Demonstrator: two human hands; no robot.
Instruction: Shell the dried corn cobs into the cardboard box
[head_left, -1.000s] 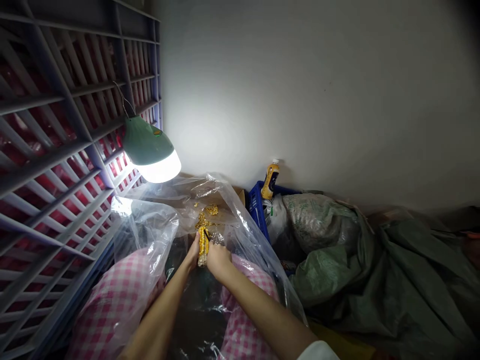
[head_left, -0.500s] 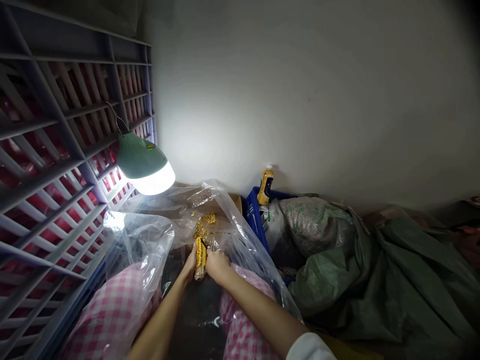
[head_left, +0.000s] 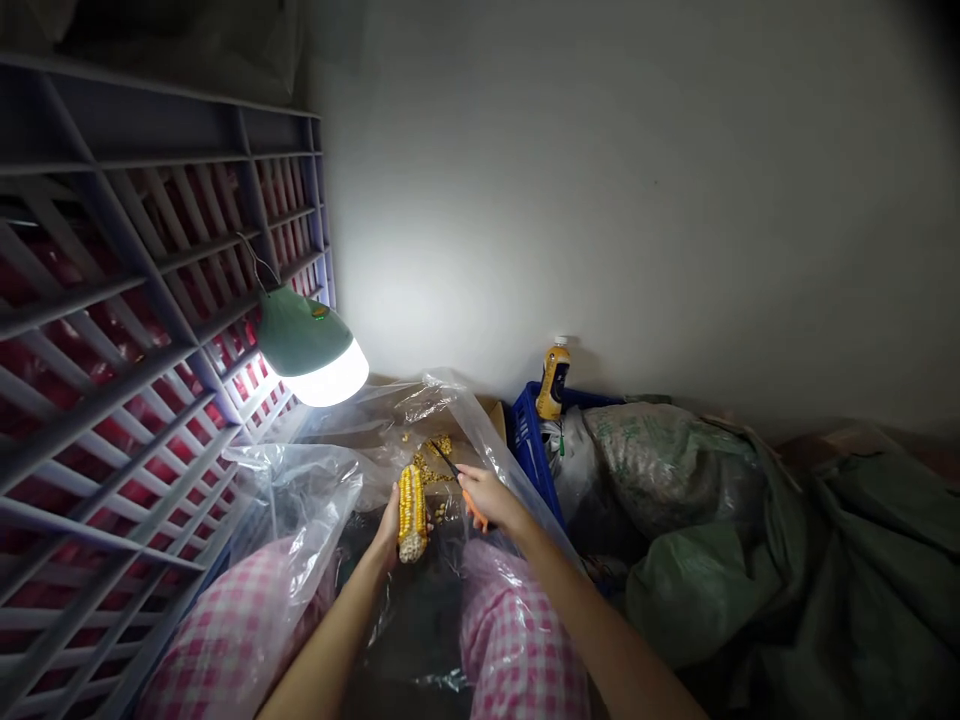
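Held in the left hand (head_left: 388, 527), just left of centre in the near part of the scene: a corn cob (head_left: 412, 505), with yellow rows toward the far end and a paler tip toward the near. Curled round the cob, with most of the left grip hidden behind it. Wrapped tightly in the right hand (head_left: 486, 493), to the right of the cob: a tool (head_left: 470, 503) with a partly covered orange handle and a thin dark shaft pointing far and left. Cannot tell the shape of its tip against the loose kernels (head_left: 421, 466) beyond the cob.

Between cob and right hand, a narrow gap with a few more kernels low in it. All around, clear plastic sheeting (head_left: 300, 485), streaked with glare; through it, blurred, checked trousers (head_left: 525, 640), cut off at the near edge.

Bounding the room for moving: at far centre, a cardboard edge (head_left: 495, 413), then a pale wall (head_left: 637, 250). On the left, a slatted crate (head_left: 180, 330), cut off by the left edge, with red stuff too dim to identify behind; hung there, a lit lamp (head_left: 306, 335), jutting over the plastic. On the right, a blue basket (head_left: 531, 440), a bottle (head_left: 553, 380) with hidden base, a bulging sack (head_left: 660, 460) and green cloth (head_left: 705, 590), lost in shadow farther right.
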